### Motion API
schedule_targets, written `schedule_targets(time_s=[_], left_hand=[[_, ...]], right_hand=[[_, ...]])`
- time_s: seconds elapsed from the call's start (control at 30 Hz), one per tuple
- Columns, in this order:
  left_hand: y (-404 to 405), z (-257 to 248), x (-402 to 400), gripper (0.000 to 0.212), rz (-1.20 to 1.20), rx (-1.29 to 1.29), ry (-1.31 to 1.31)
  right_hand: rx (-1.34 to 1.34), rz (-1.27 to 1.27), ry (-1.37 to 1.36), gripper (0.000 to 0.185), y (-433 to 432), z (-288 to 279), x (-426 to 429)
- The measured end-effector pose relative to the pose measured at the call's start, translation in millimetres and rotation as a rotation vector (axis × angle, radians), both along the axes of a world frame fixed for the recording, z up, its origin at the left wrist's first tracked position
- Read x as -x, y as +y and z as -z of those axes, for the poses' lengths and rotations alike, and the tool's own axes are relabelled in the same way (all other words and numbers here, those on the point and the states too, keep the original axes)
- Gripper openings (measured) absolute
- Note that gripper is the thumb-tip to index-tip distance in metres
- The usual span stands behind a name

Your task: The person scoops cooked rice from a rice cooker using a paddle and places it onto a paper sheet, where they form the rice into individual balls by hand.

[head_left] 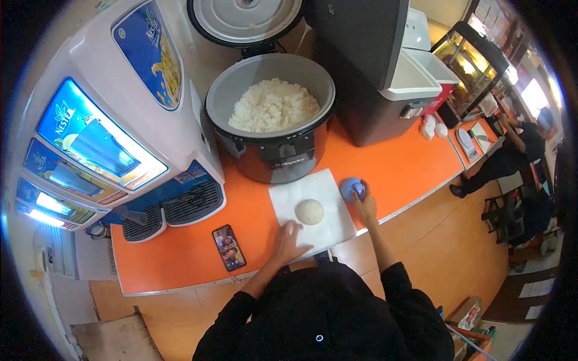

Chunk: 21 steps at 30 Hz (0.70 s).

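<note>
A rounded mound of white rice point(309, 212) sits on a sheet of white paper point(332, 234) on the orange counter. At the paper's lower left edge rests my left hand point(289, 243), fingers spread beside the mound and holding nothing. To the right of the paper, my right hand point(365, 201) grips a blue-purple rounded cup or mould point(351, 189) standing at the counter; its exact kind is unclear. Behind the paper stands an open rice cooker point(289, 155), with loose cooked rice point(275, 106) in its pot and its lid point(247, 20) raised.
A drink dispenser point(126, 113) stands left, and a phone point(229, 247) lies on the orange counter point(180, 261). Right of the cooker is an open dark cooler box point(375, 113). Tied white bags point(427, 127), a scale point(466, 144) and a lit display case point(469, 67) are farther right, near another person point(519, 140).
</note>
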<state>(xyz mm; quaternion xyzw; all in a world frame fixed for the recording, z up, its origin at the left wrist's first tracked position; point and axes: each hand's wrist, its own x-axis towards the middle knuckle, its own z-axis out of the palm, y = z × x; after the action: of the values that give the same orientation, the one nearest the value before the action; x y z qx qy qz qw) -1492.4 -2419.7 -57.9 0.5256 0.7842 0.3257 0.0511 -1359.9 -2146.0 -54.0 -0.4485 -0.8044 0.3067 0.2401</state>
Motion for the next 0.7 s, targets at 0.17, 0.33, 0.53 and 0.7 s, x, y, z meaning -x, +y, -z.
schedule_targets(time_s=[0.17,0.33,0.53,0.7], left_hand=[[-4,22,-8,0.022,0.223,-0.012,-0.089],[-4,34,-13,0.015,0.161,-0.07,-0.064],[3,22,-20,0.027,0.081,0.07,-0.026],[11,6,-25,0.041,0.055,0.121,-0.049]], right_hand=[[-0.31,-0.001,-0.102,0.053,10,-4,0],[-0.332,-0.515,-0.03,0.039,-47,-12,-6],[-0.098,-0.854,-0.037,0.029,-77,17,-14],[0.061,-0.943,0.097,0.015,-66,16,-6]])
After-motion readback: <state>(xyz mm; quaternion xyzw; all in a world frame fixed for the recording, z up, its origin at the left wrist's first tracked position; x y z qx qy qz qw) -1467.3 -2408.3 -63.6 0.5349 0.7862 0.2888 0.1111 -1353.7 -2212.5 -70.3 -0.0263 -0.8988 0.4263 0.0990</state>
